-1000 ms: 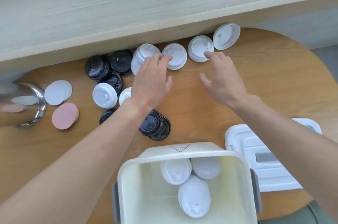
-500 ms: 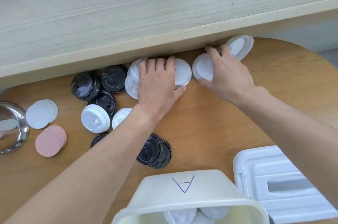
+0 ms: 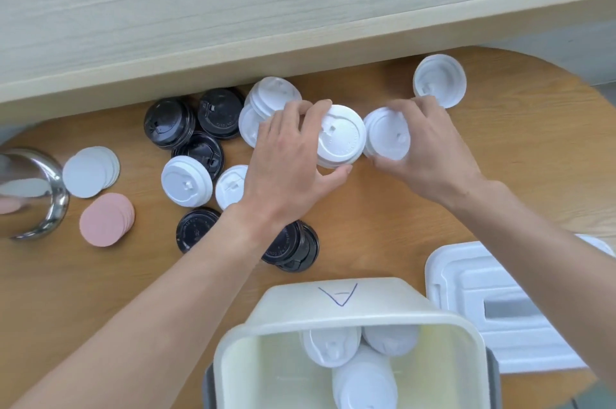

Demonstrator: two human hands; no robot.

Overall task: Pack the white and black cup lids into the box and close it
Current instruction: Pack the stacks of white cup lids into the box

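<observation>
Left hand [image 3: 293, 155] clamped on round white plastic lid stack [image 3: 340, 138], right hand [image 3: 423, 151] on another [image 3: 386, 135]; loosely nested lids may be spilled on the wooden counter [image 3: 400, 225].

A metal bowl [image 3: 31, 191] is seen at the wooden table's [image 3: 416, 225] left edge. Beside it, stacks of white discs [image 3: 88, 171] and pink discs [image 3: 105, 220] are laid.

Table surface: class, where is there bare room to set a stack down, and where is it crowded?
Free: the wood between the right hand, box and box cover; also left of the box. Crowded: the black lids and white lids by the left hand.
</observation>
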